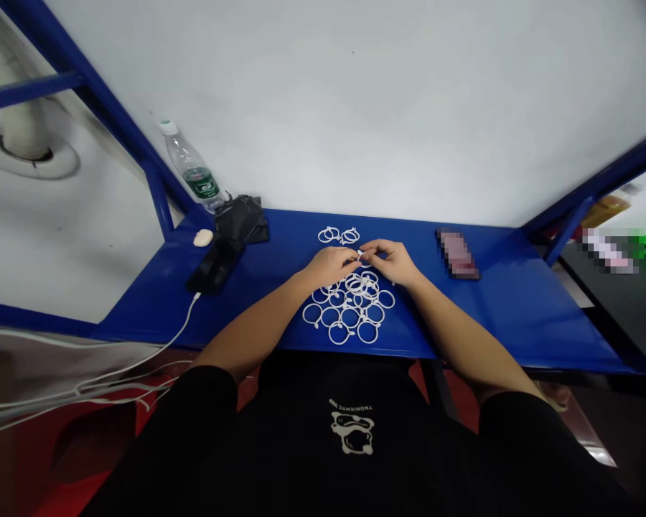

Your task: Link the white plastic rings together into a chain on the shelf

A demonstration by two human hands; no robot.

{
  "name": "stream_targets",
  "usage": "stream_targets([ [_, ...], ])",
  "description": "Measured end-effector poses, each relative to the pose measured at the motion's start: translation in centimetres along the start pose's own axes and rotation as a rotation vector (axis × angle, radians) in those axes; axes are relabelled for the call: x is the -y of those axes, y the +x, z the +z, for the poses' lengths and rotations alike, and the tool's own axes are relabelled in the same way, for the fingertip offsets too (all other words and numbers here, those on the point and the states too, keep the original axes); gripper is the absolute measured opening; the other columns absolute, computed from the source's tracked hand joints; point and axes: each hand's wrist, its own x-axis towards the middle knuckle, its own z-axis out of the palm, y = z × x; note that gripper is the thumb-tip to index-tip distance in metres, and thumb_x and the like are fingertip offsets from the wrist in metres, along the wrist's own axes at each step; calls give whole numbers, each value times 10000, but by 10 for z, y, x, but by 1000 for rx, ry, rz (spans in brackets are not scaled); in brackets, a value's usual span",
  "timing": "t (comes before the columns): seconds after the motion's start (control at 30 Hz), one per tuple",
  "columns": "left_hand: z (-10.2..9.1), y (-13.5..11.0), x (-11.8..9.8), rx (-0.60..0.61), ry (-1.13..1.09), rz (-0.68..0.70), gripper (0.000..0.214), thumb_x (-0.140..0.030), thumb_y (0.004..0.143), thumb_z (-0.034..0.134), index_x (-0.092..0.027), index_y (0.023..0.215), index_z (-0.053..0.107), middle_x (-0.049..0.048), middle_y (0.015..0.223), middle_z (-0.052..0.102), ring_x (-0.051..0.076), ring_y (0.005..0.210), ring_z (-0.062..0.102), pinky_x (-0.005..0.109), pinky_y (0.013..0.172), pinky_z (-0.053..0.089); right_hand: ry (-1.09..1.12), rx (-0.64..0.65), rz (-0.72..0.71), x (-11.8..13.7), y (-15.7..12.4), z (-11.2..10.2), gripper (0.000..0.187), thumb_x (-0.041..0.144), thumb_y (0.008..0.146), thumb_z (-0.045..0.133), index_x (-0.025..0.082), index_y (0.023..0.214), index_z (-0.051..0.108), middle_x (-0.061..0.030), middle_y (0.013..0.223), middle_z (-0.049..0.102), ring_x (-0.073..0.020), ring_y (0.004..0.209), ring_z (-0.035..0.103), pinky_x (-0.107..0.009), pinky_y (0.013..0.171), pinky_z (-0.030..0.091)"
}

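My left hand (331,266) and my right hand (392,261) meet above the blue tabletop (280,287). Between their pinched fingertips is a white plastic ring (364,264) with a small tab, partly hidden by the fingers. Just below the hands spreads a loose pile of similar white rings (349,317), several overlapping, each with a little tab. Beyond my fingers, toward the wall, lies a smaller group of white rings (349,236), some of which look linked or overlapped; which of the two I cannot tell.
At the left stand a plastic bottle (200,179), a crumpled black bag (242,221), and a small pale object (203,238). A white cable (186,323) runs off the table's front edge. A phone (457,253) lies at right. Blue frame bars (158,197) flank the white wall (355,108).
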Motion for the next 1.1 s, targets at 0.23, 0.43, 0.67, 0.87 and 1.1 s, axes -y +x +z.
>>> stream_targets([
  [0.23,2,-1,3,-49,-5,14,125,-248,1000,643,-194,915,716,30,856,736,142,733,627,302,699,455,-166,55,-117,9,-3,-3,217,319,968,649,209,1108,773,-25,866,813,-179,766,747,-284,716,549],
  [0.43,1,-2,2,-18,22,50,139,-262,1026,619,-203,955,723,35,912,754,162,806,663,316,747,484,-208,84,-140,6,-2,-4,139,287,914,642,201,937,749,-23,820,793,-180,731,729,-280,705,522],
  [0.67,3,-1,5,-21,51,115,148,-292,1043,640,-201,956,717,43,928,722,162,816,650,309,752,493,-209,52,-110,7,-2,0,130,233,787,603,189,839,713,-18,781,759,-155,649,656,-268,652,466],
  [0.87,2,0,4,-30,64,154,151,-324,1047,651,-198,991,714,55,1016,676,168,867,645,303,770,501,-195,75,-81,7,-1,0,148,216,795,570,196,781,716,-7,716,740,-146,598,626,-267,623,448],
  [1.1,-1,-1,5,-42,11,94,178,-346,1046,663,-202,950,706,48,989,677,156,832,630,300,751,476,-87,123,-95,8,-1,-5,215,179,794,589,210,918,763,-27,885,812,-188,790,737,-289,754,550],
])
